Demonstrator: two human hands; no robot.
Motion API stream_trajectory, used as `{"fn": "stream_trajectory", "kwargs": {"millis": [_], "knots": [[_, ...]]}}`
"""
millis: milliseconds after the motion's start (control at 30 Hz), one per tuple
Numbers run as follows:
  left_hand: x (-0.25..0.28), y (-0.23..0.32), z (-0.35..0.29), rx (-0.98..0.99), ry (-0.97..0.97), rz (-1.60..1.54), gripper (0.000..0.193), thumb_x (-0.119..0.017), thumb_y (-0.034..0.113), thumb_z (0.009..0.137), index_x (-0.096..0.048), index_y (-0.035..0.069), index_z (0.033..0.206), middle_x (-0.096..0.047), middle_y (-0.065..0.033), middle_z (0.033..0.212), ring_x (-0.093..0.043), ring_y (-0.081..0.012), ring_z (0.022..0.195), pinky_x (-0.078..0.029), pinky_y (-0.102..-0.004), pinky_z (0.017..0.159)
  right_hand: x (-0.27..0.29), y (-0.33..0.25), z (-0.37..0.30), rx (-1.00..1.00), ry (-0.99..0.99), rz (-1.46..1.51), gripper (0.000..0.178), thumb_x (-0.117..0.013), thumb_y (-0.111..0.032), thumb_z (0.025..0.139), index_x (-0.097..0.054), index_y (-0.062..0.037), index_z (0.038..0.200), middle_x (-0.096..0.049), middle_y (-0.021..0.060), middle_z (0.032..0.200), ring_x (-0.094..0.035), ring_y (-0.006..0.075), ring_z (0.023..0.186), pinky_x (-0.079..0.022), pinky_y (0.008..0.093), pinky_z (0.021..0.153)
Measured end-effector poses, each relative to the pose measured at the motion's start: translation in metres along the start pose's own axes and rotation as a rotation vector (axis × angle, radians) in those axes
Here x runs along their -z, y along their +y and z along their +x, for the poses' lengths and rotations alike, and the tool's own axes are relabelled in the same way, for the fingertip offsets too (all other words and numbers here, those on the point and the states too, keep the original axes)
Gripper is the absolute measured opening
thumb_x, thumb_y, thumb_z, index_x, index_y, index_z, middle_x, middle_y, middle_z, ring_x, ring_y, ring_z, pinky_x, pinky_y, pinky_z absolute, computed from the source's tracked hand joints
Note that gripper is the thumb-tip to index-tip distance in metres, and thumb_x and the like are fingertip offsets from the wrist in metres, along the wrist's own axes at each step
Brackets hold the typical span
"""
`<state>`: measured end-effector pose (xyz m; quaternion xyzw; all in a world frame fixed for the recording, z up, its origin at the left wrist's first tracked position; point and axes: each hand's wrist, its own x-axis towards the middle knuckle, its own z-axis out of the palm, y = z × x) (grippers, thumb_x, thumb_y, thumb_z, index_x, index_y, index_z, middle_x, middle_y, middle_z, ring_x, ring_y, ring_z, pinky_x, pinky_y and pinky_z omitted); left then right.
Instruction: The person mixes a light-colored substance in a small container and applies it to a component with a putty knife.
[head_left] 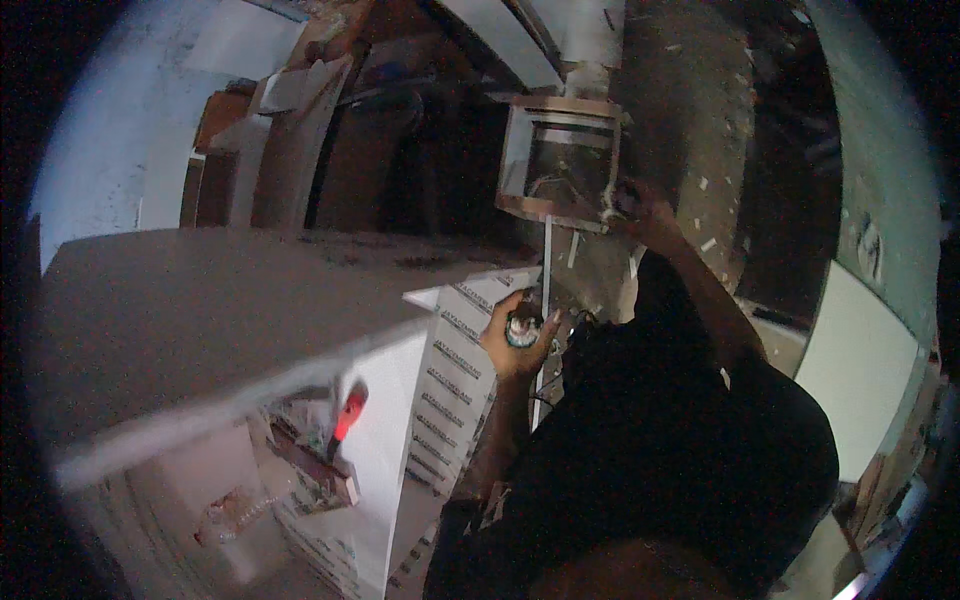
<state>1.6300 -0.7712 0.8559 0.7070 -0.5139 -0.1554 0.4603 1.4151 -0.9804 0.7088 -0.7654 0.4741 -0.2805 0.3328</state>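
My left hand (512, 350) curls its fingers and thumb around a round, whitish can-like thing (522, 332) with a teal rim. It is held in front of a white board (440, 400) wrapped in printed film. Farther ahead, my right hand (645, 215) reaches to the near right corner of an open rectangular box (515, 203) with pale walls and wood-coloured edges. Those fingers are bent at the box's side. Darkness and blur hide whether anything is in them.
A wide grey-brown tabletop (220, 300) stretches to the left. Below its edge are a red-handled tool (350, 412) and a clear plastic bottle (235, 512). Scraps lie on the dim floor (690, 210). A pale panel (862, 365) leans at the right wall.
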Motion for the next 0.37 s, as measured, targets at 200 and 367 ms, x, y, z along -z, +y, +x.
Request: {"fn": "stream_trajectory", "kwargs": {"millis": [200,367], "knots": [[-0.062,-0.040,0.083,0.184,0.182,-0.123,0.058,-0.069,0.003,0.079,-0.043,0.001,0.131,-0.057,-0.0080,0.098,-0.053,-0.0153,0.089,-0.045,-0.0303,0.086,-0.061,0.013,0.217,0.094,-0.255,0.363,0.075,-0.085,-0.032,0.069,-0.052,-0.0082,0.132,-0.057,0.0147,0.126,-0.054,0.0309,0.118,-0.044,0.0394,0.100],[-0.156,-0.066,0.137,0.374,0.611,-0.446,0.069,-0.064,0.001,0.082,-0.029,0.006,0.141,-0.046,-0.0084,0.113,-0.047,-0.0191,0.098,-0.040,-0.0346,0.095,-0.138,0.038,0.386,0.481,-0.297,0.498,0.071,-0.078,-0.020,0.076,-0.045,-0.0121,0.138,-0.052,0.0116,0.130,-0.054,0.0287,0.116,-0.043,0.0387,0.102]]}}
